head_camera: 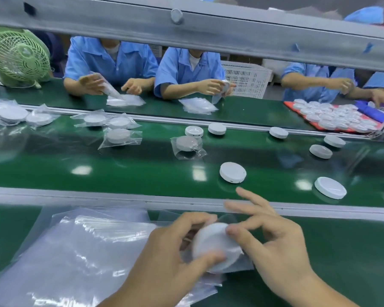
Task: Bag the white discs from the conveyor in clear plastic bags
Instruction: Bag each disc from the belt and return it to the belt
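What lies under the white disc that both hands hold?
A pile of clear plastic bags; the disc, left hand and right hand cover what is directly beneath.

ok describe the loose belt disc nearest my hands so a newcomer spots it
Find the glossy green conveyor belt across the middle. Just past its near metal rail, beyond the fingertips of the right hand, lies a round white plastic disc. Unlike its rimmed neighbour to the right, its top is smooth and flat.
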Motion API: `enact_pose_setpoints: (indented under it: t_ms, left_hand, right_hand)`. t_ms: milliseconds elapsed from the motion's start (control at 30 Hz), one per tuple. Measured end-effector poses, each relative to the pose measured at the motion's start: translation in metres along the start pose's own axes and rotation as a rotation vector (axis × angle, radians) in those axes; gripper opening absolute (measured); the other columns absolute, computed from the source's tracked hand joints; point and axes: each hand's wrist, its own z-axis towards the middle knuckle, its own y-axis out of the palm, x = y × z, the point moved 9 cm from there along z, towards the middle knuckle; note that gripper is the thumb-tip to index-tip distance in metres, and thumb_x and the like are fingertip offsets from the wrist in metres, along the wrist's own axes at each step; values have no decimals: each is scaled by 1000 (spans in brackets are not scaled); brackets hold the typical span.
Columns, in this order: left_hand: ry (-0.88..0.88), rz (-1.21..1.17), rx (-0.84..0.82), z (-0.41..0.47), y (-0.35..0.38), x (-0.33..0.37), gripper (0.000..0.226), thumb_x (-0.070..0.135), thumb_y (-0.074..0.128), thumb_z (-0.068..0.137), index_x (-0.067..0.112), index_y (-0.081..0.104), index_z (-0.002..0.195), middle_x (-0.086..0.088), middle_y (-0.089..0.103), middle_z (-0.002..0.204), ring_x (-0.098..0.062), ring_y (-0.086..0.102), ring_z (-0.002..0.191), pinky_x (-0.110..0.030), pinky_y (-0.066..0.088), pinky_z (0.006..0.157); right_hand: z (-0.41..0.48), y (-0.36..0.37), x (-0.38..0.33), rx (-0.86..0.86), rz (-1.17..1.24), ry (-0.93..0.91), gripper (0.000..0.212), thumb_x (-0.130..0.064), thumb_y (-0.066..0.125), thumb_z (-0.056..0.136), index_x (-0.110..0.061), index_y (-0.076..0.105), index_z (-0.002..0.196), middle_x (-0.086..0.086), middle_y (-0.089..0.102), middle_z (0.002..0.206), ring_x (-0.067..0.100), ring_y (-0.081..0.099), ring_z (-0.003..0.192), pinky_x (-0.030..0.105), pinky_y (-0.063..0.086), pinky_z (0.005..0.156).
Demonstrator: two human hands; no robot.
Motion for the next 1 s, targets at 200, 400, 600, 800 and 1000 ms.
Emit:
enact_pose_setpoints:
  t_ms: [200, 400, 600, 800, 1000]
  left_hand:
    - [-37, -218, 307, 19, -15, 1, 17, 29, 77, 88, 40, 67, 96, 14, 75, 98, -7, 72, 91, -28, 55, 76]
    - [121, 236, 250, 18, -25, 21, 23, 59, 57, 88, 50, 51, 109, 28, 52, 115, 2, 50, 115, -18, 46, 78]
    - [160, 768, -230, 12, 12, 2, 48, 75, 38, 89, 47, 56, 124, 25, 59, 121, -1, 41, 115, -28, 33, 101]
    - [267, 822, -281, 8, 23, -3, 17, 67, 63, 72, 58, 75, 81, 32, 66, 86, 0, 63, 80, -25, 56, 66]
    - [275, 729, -180, 2, 16, -6, 11, 56, 66, 71, 51, 75, 72, 37, 64, 85, 5, 61, 83, -22, 56, 70]
  right_hand:
    - [11, 42, 3, -438, -124, 146, 29, -62, 72, 84, -45, 62, 105, -29, 69, 112, -9, 65, 97, 10, 46, 82]
    - [98, 9, 46, -59, -426, 158, 49, -45, 60, 99, -16, 46, 62, -10, 44, 51, 8, 35, 52, 22, 30, 50]
    - [169, -4, 150, 96, -33, 828, 21, -22, 49, 108, -9, 65, 114, 8, 72, 108, 21, 65, 83, 36, 56, 61]
    - [144, 56, 150, -444, -729, 519, 79, -80, 42, 84, -41, 38, 153, -3, 44, 158, 29, 44, 141, 47, 37, 115]
    - [127, 42, 127, -274, -537, 366, 46, -46, 68, 94, -32, 49, 134, 0, 52, 133, 24, 56, 113, 39, 47, 99]
